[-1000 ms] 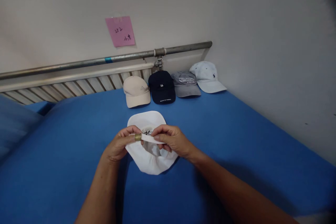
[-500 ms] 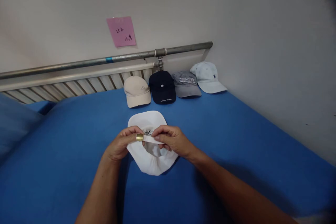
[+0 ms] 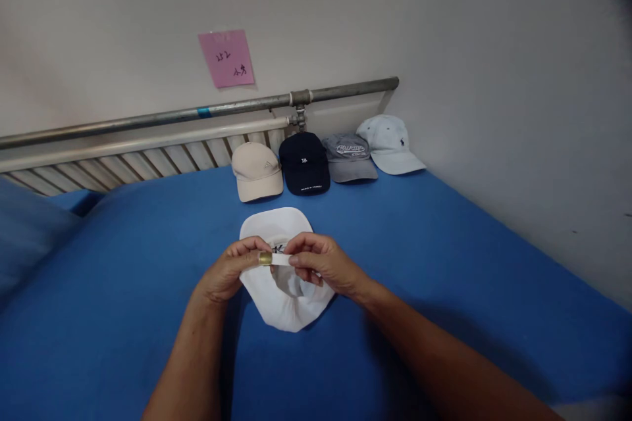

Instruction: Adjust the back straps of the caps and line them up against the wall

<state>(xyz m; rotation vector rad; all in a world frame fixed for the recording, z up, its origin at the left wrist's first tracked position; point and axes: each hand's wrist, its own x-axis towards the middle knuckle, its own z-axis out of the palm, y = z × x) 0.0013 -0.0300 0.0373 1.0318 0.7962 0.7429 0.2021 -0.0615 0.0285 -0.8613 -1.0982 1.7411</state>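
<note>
A white cap (image 3: pixel 282 306) lies upside down on the blue sheet (image 3: pixel 444 263), its brim pointing away from me. Both hands pinch its white back strap above the opening. My left hand (image 3: pixel 228 271) grips the strap at a small brass buckle (image 3: pixel 265 258). My right hand (image 3: pixel 322 263) holds the strap's free end just right of the buckle, thumb and fingers closed on it. The two hands almost touch.
Four caps sit in a row by the wall: beige (image 3: pixel 257 172), navy (image 3: pixel 304 164), grey (image 3: pixel 348 157) and light blue (image 3: pixel 388 143). A metal bed rail (image 3: pixel 197 112) runs behind them. A pink note (image 3: pixel 226 58) is stuck on the wall. A blue pillow (image 3: pixel 24 230) lies left.
The buckle has slid a little to the right along the strap, and the stretch of strap between my hands has grown shorter. The cap stays in place.
</note>
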